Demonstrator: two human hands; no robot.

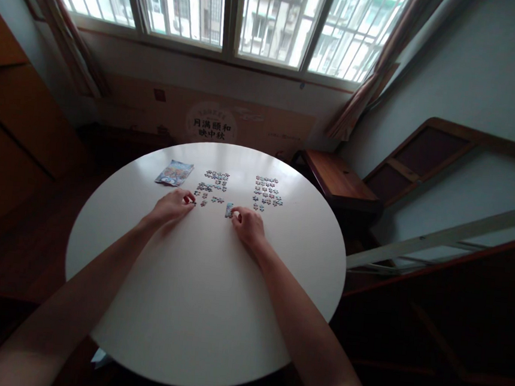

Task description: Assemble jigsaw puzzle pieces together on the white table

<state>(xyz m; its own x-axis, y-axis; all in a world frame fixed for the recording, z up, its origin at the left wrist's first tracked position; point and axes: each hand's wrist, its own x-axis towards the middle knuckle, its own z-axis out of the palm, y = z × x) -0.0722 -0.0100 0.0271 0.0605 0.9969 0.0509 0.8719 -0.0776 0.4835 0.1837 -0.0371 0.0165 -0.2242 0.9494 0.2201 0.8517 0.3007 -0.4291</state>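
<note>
- One joined puzzle strip (229, 209) lies on the desk (198, 302), long axis 12-to-6 o'clock.
- Right hand (248, 225), at its 4 o'clock, curls at its edge; grip unclear.
- Left hand (173, 205), at its 9 o'clock, half-curled; hold unclear.

forearms (291, 298): 2, bare as far as seen, tapering to narrow wrists (148, 222) | left hand (171, 205): bare | right hand (250, 225): bare

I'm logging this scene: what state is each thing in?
Puzzle section, apparently joined, lying flat
Left pieces, loose, clustered
Right pieces, loose, in rough rows
Left hand, curled, beside left pieces
Right hand, curled, at puzzle section
Picture sheet, lying flat
Curtains, drawn aside
</note>
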